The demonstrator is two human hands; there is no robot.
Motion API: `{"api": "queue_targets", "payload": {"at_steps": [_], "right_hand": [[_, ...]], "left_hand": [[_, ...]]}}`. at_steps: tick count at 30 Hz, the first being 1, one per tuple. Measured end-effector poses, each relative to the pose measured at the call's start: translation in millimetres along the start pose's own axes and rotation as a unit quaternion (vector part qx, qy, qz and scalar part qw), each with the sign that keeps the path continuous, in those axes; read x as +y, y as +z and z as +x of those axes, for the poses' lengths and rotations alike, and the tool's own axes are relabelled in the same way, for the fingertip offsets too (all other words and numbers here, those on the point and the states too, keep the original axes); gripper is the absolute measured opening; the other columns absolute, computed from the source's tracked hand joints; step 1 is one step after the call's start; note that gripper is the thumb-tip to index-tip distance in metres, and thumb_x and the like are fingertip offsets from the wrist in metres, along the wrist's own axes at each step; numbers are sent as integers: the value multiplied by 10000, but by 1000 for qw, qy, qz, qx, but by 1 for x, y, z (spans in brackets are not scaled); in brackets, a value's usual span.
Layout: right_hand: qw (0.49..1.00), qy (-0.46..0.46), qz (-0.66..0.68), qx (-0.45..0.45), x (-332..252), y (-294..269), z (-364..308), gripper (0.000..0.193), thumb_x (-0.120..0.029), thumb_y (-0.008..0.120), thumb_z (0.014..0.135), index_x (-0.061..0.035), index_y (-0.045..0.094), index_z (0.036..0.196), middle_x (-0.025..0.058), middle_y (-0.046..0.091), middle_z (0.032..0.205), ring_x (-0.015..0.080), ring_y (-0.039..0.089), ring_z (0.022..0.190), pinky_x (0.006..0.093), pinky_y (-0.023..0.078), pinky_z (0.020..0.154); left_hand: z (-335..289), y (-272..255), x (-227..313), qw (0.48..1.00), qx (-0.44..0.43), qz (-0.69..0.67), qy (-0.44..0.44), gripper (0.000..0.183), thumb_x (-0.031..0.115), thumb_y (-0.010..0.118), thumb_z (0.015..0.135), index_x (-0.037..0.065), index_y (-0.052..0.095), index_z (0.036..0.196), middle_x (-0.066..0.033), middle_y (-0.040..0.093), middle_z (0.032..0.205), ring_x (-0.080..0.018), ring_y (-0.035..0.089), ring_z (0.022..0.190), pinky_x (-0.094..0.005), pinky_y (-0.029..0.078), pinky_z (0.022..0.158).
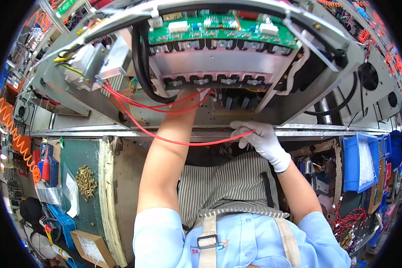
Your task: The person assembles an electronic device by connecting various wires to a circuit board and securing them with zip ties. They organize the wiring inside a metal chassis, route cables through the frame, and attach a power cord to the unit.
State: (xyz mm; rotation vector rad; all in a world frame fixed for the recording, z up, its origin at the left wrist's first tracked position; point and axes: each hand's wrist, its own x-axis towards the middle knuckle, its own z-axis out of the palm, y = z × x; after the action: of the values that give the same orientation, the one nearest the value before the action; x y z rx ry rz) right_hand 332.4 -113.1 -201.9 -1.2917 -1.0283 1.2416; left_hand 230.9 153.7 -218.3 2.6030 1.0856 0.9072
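My right hand (261,137), in a white glove, pinches the end of a red wire (187,144) in front of the cabinet's front edge. That wire sags across in front of my left forearm and runs back to a grey metal part (114,58) at the left. More red wires (158,107) pass over my left wrist. My left hand (187,95) reaches into the open metal cabinet (205,119), beneath a row of black connector mounts (214,81); its fingers are hidden there. A green circuit board (183,35) spans the cabinet above a silver plate.
Thick black cables (143,67) hang inside the cabinet at left. A green mat (82,154) at left carries a pile of brass fasteners (87,182). At right stand a blue bin (350,165) and a bundle of red wires (350,217). An orange coiled hose (13,129) hangs far left.
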Motion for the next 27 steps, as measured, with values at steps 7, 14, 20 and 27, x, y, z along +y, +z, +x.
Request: {"api": "queue_targets", "payload": {"at_steps": [7,14,20,27], "right_hand": [[999,-39,-27,-15,-10,0,4,349,-182,510,1007,11,595,1285,95,719,981,97,637,706,246,539,695],[998,-34,-53,7,7,-2,5,325,-282,509,1013,-10,662,1104,63,699,858,88,622,654,240,500,633],[906,-10,-423,17,-3,9,2,252,-231,540,863,-9,659,871,222,642,802,402,625,749,451,480,678],[916,-32,-398,27,-6,16,0,259,-257,572,871,-18,664,914,193,664,805,353,646,727,406,516,691]], "left_hand": [[-38,-44,43,999,-6,-22,-27,363,257,499,966,91,570,1281,-148,616,1223,-361,587,1070,-473,442,956],[-134,-80,88,984,-2,-56,167,322,192,585,916,76,624,1214,-161,644,1102,-348,625,953,-428,509,792],[-156,-79,107,955,-33,-283,79,232,185,665,864,63,676,1061,-131,651,951,-293,636,842,-389,516,733],[-148,-97,114,982,-116,-122,85,149,200,541,916,105,654,933,-119,625,901,-306,645,842,-414,535,694]]}}
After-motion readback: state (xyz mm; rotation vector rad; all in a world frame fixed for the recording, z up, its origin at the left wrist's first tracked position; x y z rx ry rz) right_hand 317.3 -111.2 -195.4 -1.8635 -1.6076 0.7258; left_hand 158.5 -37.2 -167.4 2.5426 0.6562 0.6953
